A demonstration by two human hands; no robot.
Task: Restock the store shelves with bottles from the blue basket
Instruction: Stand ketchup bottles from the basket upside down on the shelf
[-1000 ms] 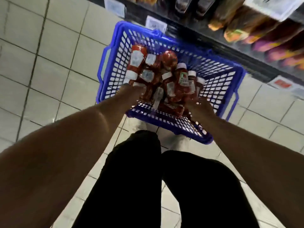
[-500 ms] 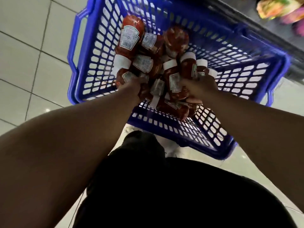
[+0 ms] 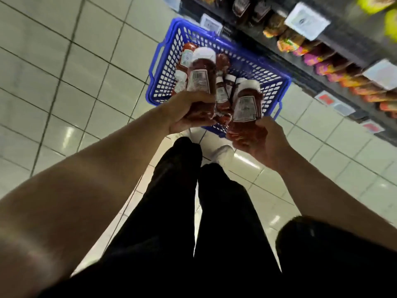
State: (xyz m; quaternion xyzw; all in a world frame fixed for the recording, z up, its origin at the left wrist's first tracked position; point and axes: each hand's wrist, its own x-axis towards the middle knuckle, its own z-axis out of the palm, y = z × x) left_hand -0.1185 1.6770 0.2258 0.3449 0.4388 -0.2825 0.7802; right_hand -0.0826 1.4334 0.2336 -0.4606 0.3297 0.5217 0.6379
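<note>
The person stands over the blue basket (image 3: 163, 82), which sits on the tiled floor (image 3: 64, 82) at about twelve o'clock from their feet, its far rim just beside the foot of the store shelves (image 3: 343, 46) that run off toward two o'clock. Each hand carries one ketchup bottle, lifted above the basket. The left hand (image 3: 189, 114) wraps its fingers and thumb round the lower body of the left bottle (image 3: 200, 80), and the right hand (image 3: 266, 138) cups and grips the wide end of the right bottle (image 3: 247, 106) in the same way. Both bottles point their white caps away from the person, toward the shelving, with the printed back labels turned up at the head camera; held by the broad base like that, I judge, the bottle sits securely in the palm and can be turned to stand on the shelf without a change of grip. Taking one in each hand looks like a way to halve the trips. More bottles in the basket (image 3: 223, 91) remain below, lying heaped between and behind the two raised ones, at least one along the basket's left wall at eleven o'clock, so the restocking seems well short of done. The shelf at one to three o'clock already holds rows of bright packets (image 3: 318, 61) and some darker bottles near the top edge; which gap is meant for these two I cannot tell.
</note>
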